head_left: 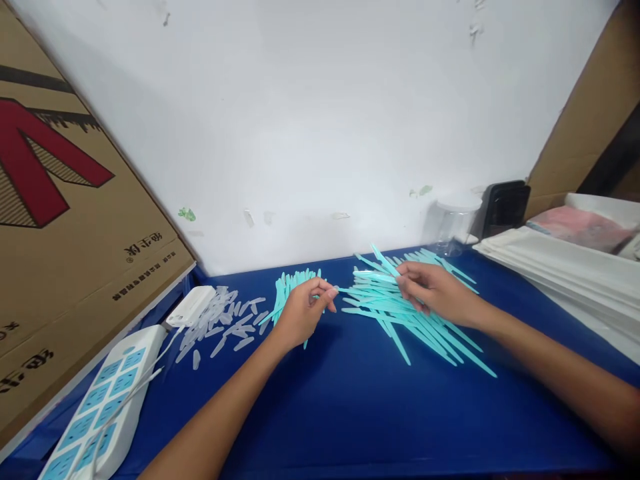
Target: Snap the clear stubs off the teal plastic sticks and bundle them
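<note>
From where I stand, the work looks partway along: a smaller bunch of teal sticks (286,291) lies just beyond the left hand (306,308), while a larger, looser spread of teal sticks (440,337) lies around and under the right hand (427,288). I'd take the small bunch as dealt with and the big spread as left to do, though I can't be sure. Plenty of clear slips (235,327) lie loose on the blue tabletop (340,413), left of the small bunch.

The right hand grasps a teal stick (384,259) between thumb and fingers, above the spread; its long axis slants, the free end pointing up and left towards the wall (310,127). Another teal stick beside it lies nearly level, pointing left; whether that one is gripped too, I can't tell. The left hand has thumb and fingertips pinched on a small pale bit (335,289), too tiny to make out. Most of the spread runs from upper left to lower right.
</note>
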Motion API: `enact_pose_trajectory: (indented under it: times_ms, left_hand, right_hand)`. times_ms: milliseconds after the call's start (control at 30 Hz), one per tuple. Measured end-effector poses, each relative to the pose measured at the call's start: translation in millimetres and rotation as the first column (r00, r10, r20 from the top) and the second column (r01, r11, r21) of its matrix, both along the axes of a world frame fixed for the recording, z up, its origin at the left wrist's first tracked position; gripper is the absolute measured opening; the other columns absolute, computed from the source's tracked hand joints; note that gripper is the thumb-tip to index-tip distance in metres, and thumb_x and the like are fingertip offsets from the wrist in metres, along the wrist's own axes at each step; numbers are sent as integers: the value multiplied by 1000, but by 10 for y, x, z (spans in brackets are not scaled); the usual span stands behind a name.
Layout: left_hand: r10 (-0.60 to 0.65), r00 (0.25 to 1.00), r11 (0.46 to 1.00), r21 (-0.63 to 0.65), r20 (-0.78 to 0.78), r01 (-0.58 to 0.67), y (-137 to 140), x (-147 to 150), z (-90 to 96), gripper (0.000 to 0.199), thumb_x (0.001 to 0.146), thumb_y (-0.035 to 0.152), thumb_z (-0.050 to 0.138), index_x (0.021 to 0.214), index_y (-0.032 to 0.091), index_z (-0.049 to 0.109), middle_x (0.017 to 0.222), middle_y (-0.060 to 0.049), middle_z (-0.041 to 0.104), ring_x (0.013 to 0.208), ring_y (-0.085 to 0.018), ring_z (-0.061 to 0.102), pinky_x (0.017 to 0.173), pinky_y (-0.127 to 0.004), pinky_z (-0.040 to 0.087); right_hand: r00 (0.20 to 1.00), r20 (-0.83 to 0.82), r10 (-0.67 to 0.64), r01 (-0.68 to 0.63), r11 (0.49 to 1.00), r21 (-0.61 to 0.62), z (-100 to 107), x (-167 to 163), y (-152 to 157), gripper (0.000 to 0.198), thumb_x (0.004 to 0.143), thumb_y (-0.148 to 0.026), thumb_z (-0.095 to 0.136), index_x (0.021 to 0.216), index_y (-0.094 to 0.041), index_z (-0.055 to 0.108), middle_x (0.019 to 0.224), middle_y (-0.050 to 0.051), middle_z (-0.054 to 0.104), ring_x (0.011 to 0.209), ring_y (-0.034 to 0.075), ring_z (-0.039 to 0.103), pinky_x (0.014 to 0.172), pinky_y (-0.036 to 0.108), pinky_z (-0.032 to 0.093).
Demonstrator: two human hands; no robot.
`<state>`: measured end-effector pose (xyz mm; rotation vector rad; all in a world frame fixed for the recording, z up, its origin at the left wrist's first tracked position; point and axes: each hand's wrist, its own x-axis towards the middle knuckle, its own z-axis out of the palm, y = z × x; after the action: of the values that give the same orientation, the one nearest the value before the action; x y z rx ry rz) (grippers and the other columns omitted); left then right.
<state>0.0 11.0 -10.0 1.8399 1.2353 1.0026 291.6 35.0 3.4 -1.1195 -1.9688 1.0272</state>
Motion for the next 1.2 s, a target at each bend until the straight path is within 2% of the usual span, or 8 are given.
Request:
enact_pose_trajectory:
  times_ms: [133, 267, 400, 567, 667, 833, 1100, 1200]
  left_hand:
    - [-9, 1000, 1000, 5, -14, 9, -17, 43, -15, 36, 103, 48, 46, 102, 18, 66, 73, -2, 66, 64, -15, 52, 60, -26, 38]
    - [-39, 999, 998, -56, -24, 37, -22, 53, -37, 39, 105, 47, 40, 119, 20, 65, 89, -4, 71, 59, -13, 46, 56, -26, 35]
    - [-85, 996, 991, -104, 5, 85, -55, 76, -21, 38, 106, 47, 40, 126, 22, 61, 99, -5, 74, 54, -10, 39, 52, -26, 30]
    - [-95, 993, 981, -164, 67, 105, -99, 126, 25, 29, 102, 48, 52, 110, 20, 57, 91, -4, 78, 49, -9, 27, 51, -25, 26]
    - [-80, 995, 983, -158, 66, 89, -102, 141, 38, 30, 101, 49, 54, 98, 19, 56, 87, -4, 79, 49, -9, 27, 51, -25, 24]
    - [-68, 996, 985, -155, 60, 77, -94, 142, 51, 31, 100, 49, 54, 96, 19, 59, 87, -4, 79, 49, -9, 30, 52, -26, 26]
    - [-106, 993, 984, -136, 48, 112, -102, 162, 32, 33, 98, 49, 58, 90, 18, 64, 82, -6, 79, 62, -14, 57, 60, -27, 36]
    - [-121, 992, 980, -156, 42, 126, -117, 173, 22, 33, 97, 49, 59, 89, 18, 65, 82, -6, 79, 67, -16, 63, 62, -27, 39]
  right_hand:
    - [999, -29, -26, 27, 1000, 9, -59, 12, -28, 33, 99, -49, 52, 79, -22, 51, 60, -4, 50, 49, 11, 45, 48, 25, 37]
    - [1000, -31, -7, 8, 1000, 14, -95, -5, -34, 31, 99, -46, 52, 79, -22, 51, 62, -5, 45, 53, 12, 41, 51, 25, 35]
    - [1000, 3, -14, 14, 997, 80, -90, -12, -52, 29, 98, -45, 54, 79, -23, 55, 65, -4, 47, 58, 13, 41, 56, 27, 36]
    - [1000, 15, -5, 3, 990, 138, -21, 22, -60, 31, 95, -50, 58, 81, -23, 62, 73, 0, 59, 68, 18, 55, 68, 30, 45]
    - [1000, 22, 12, -14, 992, 127, 11, 34, -58, 32, 95, -50, 58, 79, -23, 64, 73, 1, 61, 71, 19, 58, 69, 30, 46]
    - [999, 39, 11, -15, 994, 109, 30, 38, -58, 28, 93, -47, 64, 79, -22, 65, 72, 1, 64, 73, 19, 60, 70, 30, 46]
    - [997, 58, 59, -63, 995, 79, 5, 38, -74, 26, 93, -46, 65, 82, -22, 70, 75, 1, 67, 75, 20, 62, 65, 29, 45]
    - [995, 62, 79, -83, 994, 70, 12, 27, -89, 28, 93, -46, 64, 81, -22, 71, 76, 2, 69, 77, 21, 64, 67, 30, 46]
